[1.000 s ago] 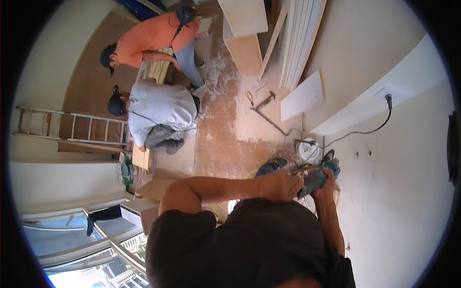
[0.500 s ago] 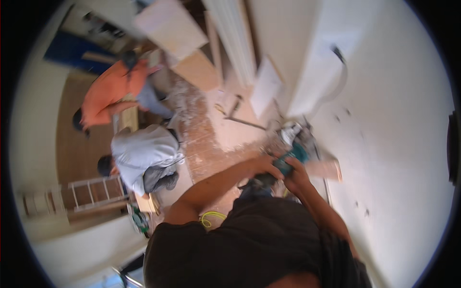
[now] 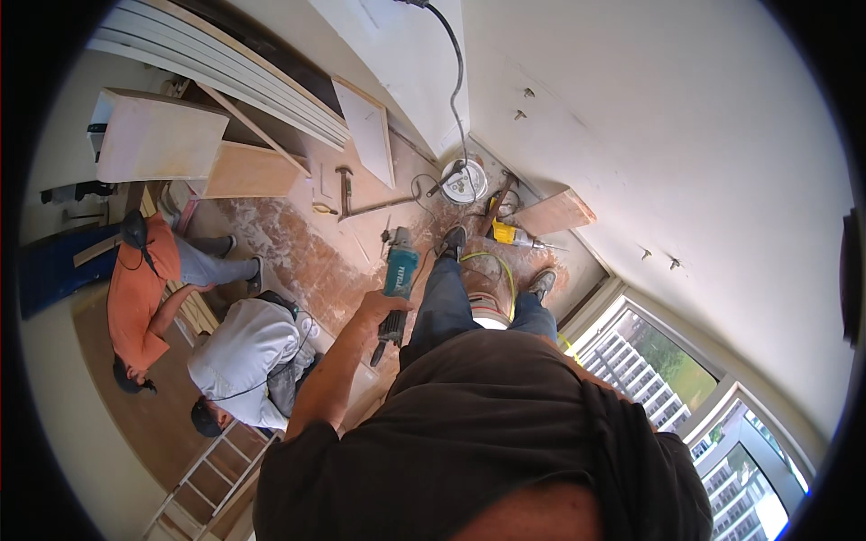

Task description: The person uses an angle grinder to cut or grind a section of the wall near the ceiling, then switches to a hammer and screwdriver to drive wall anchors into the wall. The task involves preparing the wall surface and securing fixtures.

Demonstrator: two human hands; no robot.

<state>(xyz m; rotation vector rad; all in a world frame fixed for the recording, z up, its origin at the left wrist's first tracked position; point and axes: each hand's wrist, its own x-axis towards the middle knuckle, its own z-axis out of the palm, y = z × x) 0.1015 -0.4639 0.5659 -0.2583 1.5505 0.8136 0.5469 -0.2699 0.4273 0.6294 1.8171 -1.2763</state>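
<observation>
Dusty floor (image 3: 298,252), left hand (image 3: 383,311) clenched around teal grinder (image 3: 397,279).
Keep it steady, clear of the nearby legs (image 3: 451,298); right hand hidden.

The single head view looks steeply down from above the person's dark shirt (image 3: 505,433) onto the dusty floor (image 3: 298,252); beyond the shirt everything lies small, probably well below, edges bending.

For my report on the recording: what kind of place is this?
Probably a room under renovation. The left hand holds a teal angle grinder; a yellow drill, wooden boards and sawdust lie on the floor, near a ladder.
</observation>
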